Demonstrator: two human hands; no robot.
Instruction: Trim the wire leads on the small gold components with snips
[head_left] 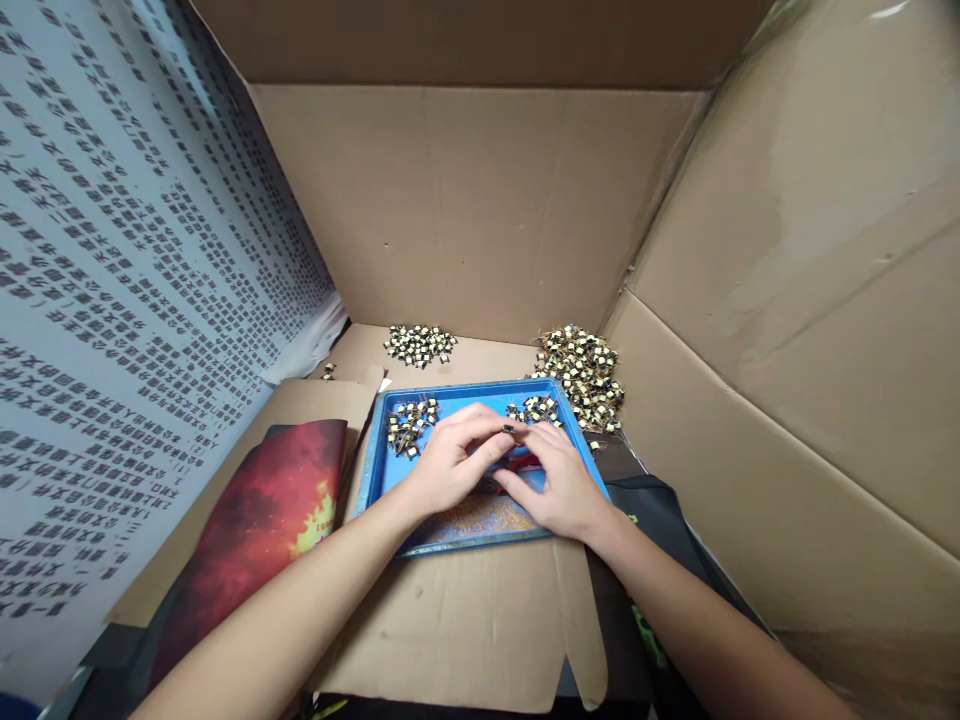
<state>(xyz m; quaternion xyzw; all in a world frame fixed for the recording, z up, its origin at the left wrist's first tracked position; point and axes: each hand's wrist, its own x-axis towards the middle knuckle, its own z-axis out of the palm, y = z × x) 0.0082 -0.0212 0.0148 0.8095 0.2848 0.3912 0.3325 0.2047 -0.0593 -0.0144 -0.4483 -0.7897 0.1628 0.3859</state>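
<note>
Both my hands meet over a blue tray (373,468) lying on cardboard. My left hand (450,462) pinches a small dark component (509,430) between thumb and fingertips. My right hand (559,480) rests beside it, fingers touching the same small component, with a red-handled tool (525,462) showing beneath the fingers. Two small heaps of yellow-and-black components sit in the tray, one at the back left (410,422) and one at the back right (534,408). A patch of fine brownish scraps (476,518) covers the tray's near part.
A big pile of the same components (583,372) lies behind the tray at the right, a smaller pile (420,344) at the back centre. Cardboard walls (787,330) enclose the space; a printed sheet (112,300) lines the left. A red-orange mat (255,520) lies left of the tray.
</note>
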